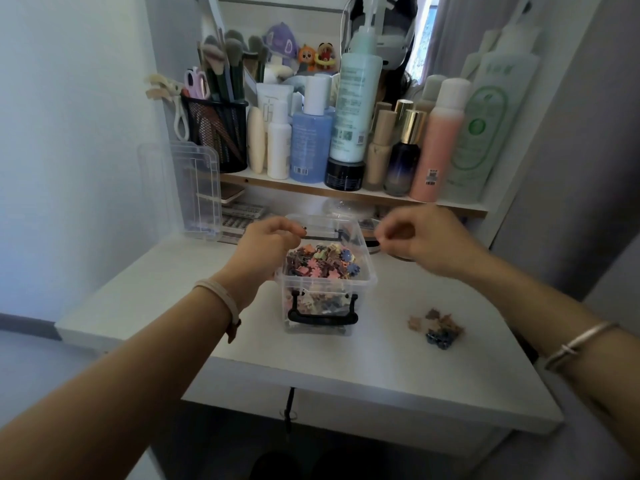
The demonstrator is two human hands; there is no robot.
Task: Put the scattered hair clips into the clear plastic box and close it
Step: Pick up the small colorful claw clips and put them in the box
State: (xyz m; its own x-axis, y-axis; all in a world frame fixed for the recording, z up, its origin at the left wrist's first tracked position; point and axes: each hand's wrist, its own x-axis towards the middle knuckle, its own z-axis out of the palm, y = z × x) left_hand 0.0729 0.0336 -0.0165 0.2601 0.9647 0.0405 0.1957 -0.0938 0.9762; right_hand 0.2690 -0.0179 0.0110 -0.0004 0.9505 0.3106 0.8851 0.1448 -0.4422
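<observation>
The clear plastic box [360, 285] stands open in the middle of the white table, nearly full of small coloured hair clips [323, 262]. It has a black handle [323, 318] on the near side. My left hand [268, 249] lies over the box's far left corner, fingers curled at the rim. Just right of the box hovers my right hand [420, 239], thumb and fingers curled together; I cannot see whether anything is between them. A small pile of loose clips [438, 328] lies on the table to the right. The clear lid [199, 190] leans against the wall at the left.
The white table [363, 368] ends close in front of me. Above it, a shelf [311, 188] is crowded with bottles, tubes and a black mesh cup [216, 133] of brushes. Flat palettes [239, 216] lie under the shelf behind the box.
</observation>
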